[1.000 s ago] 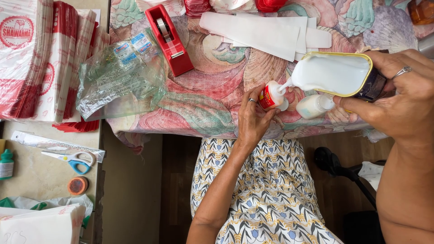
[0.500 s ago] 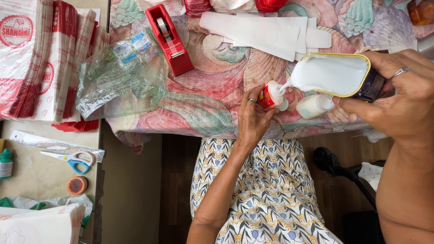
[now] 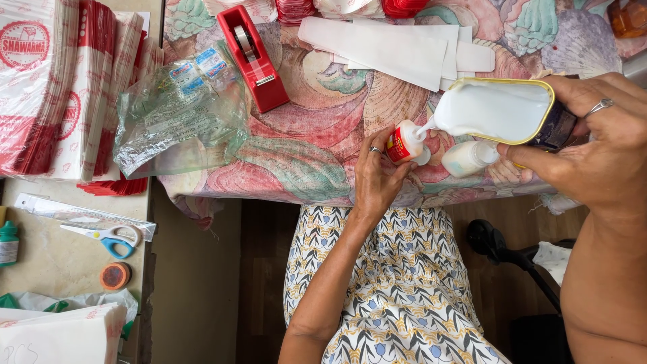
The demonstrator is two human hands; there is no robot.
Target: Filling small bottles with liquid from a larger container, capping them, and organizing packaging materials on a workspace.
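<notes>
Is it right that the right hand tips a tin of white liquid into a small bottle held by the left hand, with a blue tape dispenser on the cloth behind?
Not quite: the tape dispenser is red, not blue, as the head view shows. The rest holds: the right hand tips the tin of white liquid into the small bottle, held by the left hand.

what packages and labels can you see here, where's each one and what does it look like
Small glue bottle: in the left hand at the table edge, white with a red label.
Tin: tilted in the right hand, dark, yellow-rimmed, pouring white liquid.
Printed paper bags: stacked far left, white with red stripes and a round red mark.
Clear plastic bag: beside them, crumpled, small blue-and-red labels.
Green bottle: left edge, white label.
</notes>
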